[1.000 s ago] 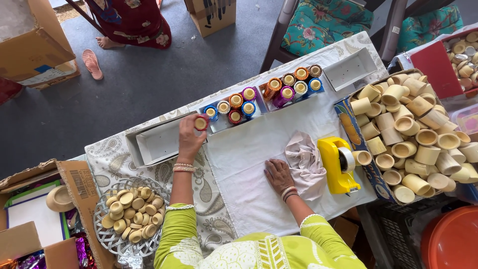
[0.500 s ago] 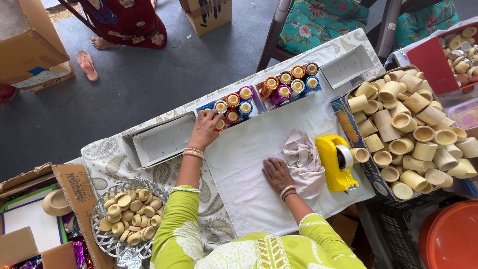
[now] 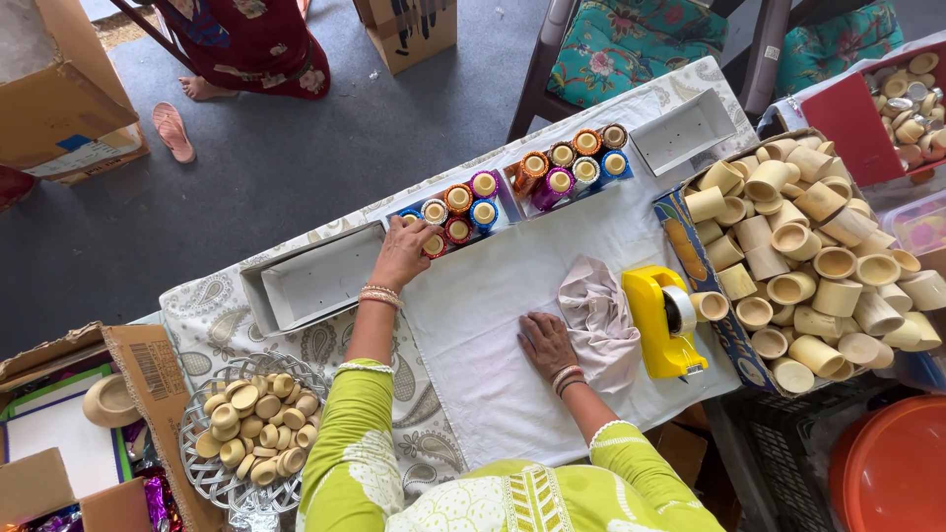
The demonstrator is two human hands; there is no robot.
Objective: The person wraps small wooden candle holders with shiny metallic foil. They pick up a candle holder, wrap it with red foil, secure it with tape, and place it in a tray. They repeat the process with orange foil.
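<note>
On the white cloth [image 3: 493, 325], right hand [image 3: 545, 345] lies flat (open); left hand [image 3: 402, 254] grips a spool [image 3: 435, 243].

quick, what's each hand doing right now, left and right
Left hand: fingers curled on the thread spools in the box; grip cannot be told.
Right hand: open, flat on the white cloth, holding nothing.

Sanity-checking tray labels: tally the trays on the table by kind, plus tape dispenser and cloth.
Empty white trays: 2
Trays of decorated cups: 2
Yellow tape dispenser: 1
Crumpled cloth: 1
Total: 6
</note>
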